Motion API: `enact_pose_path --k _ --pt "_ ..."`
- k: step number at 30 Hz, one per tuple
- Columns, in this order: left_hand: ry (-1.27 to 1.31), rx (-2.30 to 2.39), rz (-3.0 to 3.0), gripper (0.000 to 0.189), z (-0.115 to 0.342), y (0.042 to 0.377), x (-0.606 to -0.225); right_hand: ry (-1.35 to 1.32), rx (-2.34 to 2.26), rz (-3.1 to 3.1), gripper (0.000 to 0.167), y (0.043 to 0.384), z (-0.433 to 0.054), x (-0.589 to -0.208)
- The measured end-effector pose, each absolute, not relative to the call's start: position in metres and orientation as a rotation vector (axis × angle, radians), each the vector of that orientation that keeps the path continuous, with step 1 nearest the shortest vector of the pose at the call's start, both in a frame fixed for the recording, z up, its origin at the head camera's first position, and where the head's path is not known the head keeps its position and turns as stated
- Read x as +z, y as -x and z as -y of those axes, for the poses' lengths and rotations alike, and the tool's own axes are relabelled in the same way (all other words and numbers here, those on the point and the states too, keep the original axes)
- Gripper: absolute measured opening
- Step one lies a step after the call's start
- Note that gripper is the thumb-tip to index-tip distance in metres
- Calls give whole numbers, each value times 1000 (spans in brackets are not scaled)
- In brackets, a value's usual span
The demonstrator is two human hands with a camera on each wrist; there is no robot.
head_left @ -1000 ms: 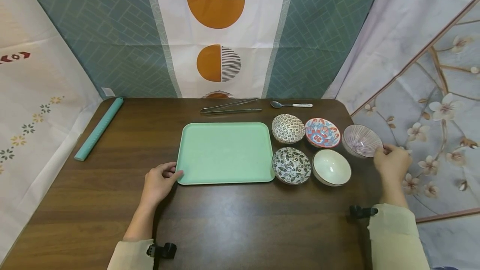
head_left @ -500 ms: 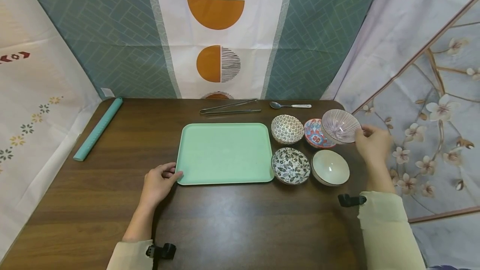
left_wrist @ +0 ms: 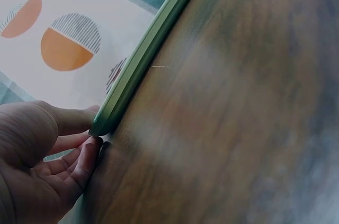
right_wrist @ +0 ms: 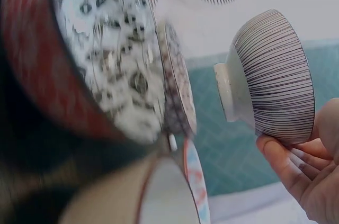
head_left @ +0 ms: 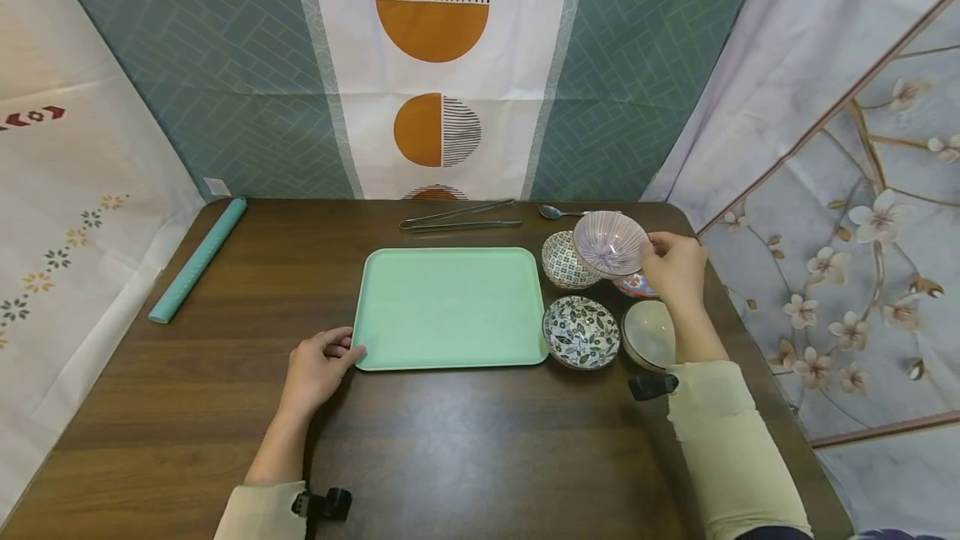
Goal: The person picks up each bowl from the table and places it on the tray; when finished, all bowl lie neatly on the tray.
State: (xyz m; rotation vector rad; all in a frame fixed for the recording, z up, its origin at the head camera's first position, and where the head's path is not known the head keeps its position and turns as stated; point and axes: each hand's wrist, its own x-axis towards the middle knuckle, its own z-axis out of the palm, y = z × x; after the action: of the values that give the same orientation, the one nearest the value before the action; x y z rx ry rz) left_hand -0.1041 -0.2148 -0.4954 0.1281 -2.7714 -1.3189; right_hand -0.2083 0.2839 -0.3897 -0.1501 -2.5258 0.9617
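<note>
1. The tray (head_left: pixel 450 308) lies on the bench (head_left: pixel 450 457), the left hand (head_left: pixel 319 365) touching its near left corner.
2. Behind it lie the tongs (head_left: pixel 465 225), with the spoon (head_left: pixel 552 212) to their right.
3. The roll (head_left: pixel 199 261) lies well to the left, along the bench's side.
4. Four bowls (head_left: pixel 581 332) stand right of the tray, two behind two.
5. A fifth bowl (head_left: pixel 611 245) is in the right hand (head_left: pixel 673 269), above the back pair.

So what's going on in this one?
A person's right hand holds a purple-striped bowl by its edge, raised off the table. The left hand holds the near left corner of a green tray. Four other bowls stand to the tray's right; tongs and a spoon lie behind.
</note>
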Motion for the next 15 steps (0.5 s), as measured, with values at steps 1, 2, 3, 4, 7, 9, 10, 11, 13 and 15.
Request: enact_pose_path --k 1,2,3,4,7,9,10,11,13,15 --pt "-127 -1320 2772 40 215 103 -495 136 963 2533 24 210 -278 -390" --pt "-128 -1323 2773 41 216 103 -495 127 973 2540 24 212 -272 -390" --pt "-129 -1324 2773 41 217 102 -495 135 990 2556 25 213 -266 -390" --pt "-129 -1325 2774 41 217 102 -495 129 1009 2561 25 214 -260 -390" --pt "-127 -1331 2771 41 218 101 -495 89 1045 2576 25 218 -242 -392" --pt "-123 -1333 2769 41 218 101 -495 60 1055 2579 24 221 -230 -394" --pt "-118 -1334 2769 42 218 101 -495 28 1052 2572 23 222 -224 -396" --pt "-116 -1338 2766 42 218 101 -495 8 1045 2576 22 224 -218 -397" --pt "-116 -1343 2766 42 218 102 -495 -17 1031 2583 21 228 -207 -400" --pt "-114 -1355 2763 43 218 103 -495 -38 1037 2598 21 230 -196 -403"
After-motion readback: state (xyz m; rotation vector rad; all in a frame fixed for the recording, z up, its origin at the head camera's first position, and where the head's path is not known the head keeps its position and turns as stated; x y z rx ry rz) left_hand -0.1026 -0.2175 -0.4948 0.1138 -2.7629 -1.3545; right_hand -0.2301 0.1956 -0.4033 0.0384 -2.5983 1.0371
